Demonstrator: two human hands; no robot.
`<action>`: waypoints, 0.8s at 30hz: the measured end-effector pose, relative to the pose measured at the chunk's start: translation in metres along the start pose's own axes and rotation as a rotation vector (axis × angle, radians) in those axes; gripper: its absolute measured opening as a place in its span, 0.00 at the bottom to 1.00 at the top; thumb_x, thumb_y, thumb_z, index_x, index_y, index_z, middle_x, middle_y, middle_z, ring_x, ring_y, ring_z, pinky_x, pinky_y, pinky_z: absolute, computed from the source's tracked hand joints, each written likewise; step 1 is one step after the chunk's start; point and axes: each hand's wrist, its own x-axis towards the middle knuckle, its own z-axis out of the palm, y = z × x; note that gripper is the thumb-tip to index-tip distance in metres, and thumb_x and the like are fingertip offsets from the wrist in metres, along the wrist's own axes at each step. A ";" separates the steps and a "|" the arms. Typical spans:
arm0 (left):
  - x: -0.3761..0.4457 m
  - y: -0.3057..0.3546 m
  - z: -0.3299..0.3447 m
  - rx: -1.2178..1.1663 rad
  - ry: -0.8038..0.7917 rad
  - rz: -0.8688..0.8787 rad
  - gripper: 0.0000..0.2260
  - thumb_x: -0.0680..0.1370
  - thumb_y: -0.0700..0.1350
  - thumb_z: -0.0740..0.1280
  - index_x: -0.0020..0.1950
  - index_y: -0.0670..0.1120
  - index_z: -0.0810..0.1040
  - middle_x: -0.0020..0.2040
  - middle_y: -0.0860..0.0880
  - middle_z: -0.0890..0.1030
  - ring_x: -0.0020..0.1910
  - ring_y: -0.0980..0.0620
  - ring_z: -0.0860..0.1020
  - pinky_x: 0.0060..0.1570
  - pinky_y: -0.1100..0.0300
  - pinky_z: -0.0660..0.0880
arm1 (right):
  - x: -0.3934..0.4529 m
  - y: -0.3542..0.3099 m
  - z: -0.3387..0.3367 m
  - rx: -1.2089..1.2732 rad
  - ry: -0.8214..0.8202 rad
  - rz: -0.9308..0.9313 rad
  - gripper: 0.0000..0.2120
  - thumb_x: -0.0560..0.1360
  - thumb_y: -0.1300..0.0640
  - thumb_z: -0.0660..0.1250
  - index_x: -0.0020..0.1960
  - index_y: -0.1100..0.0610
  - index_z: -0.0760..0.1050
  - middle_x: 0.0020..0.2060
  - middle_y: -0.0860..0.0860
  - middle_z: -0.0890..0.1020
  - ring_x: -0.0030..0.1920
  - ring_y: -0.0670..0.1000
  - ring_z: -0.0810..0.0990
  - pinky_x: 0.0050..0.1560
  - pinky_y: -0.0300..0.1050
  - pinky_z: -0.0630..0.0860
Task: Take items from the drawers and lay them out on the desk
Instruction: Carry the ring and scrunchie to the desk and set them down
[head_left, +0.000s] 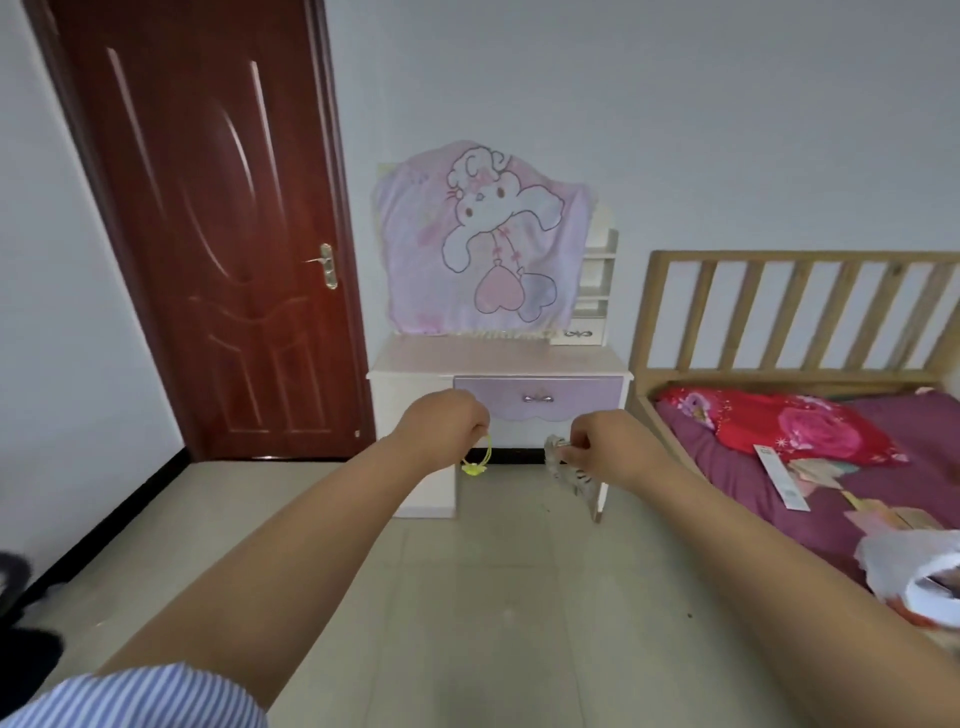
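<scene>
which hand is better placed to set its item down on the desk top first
Left, probably. The left hand with the yellow hair tie sits higher, nearer the desk top. The right hand, pinching the striped item, hangs lower, below the closed drawer.

Two hands are showing, each holding one small item. One desk, one drawer (538, 398), one bed (810, 457) and one door (208, 228) are standing behind.

The drawer front (537, 399) is lilac under a pale pink tabletop (498, 358), beside a dark red-brown door (208, 234). A pink cloth (483, 244) bears a white cartoon rabbit and hearts. The loop (480, 457) is yellow-green, the bundle (563, 465) seemingly grey-and-white striped; the sleeve (150, 696) is blue-and-white striped.
</scene>
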 end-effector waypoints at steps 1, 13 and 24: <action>0.029 -0.005 0.008 -0.015 0.013 -0.002 0.11 0.79 0.38 0.58 0.41 0.41 0.77 0.34 0.46 0.67 0.49 0.42 0.76 0.45 0.53 0.72 | 0.026 0.014 0.002 -0.002 0.008 0.006 0.23 0.76 0.54 0.63 0.25 0.51 0.59 0.25 0.45 0.67 0.37 0.50 0.70 0.25 0.33 0.57; 0.377 -0.086 0.133 -0.020 -0.018 -0.141 0.13 0.81 0.41 0.57 0.57 0.41 0.79 0.55 0.40 0.80 0.52 0.43 0.77 0.49 0.54 0.74 | 0.374 0.175 0.062 -0.021 -0.041 -0.050 0.21 0.77 0.55 0.61 0.27 0.56 0.63 0.30 0.52 0.73 0.37 0.51 0.71 0.26 0.36 0.59; 0.623 -0.200 0.244 -0.198 -0.073 -0.317 0.11 0.80 0.41 0.57 0.53 0.40 0.79 0.52 0.42 0.82 0.52 0.43 0.78 0.48 0.55 0.75 | 0.651 0.264 0.147 0.020 -0.273 -0.057 0.22 0.76 0.57 0.62 0.26 0.51 0.59 0.26 0.45 0.66 0.39 0.51 0.71 0.28 0.33 0.61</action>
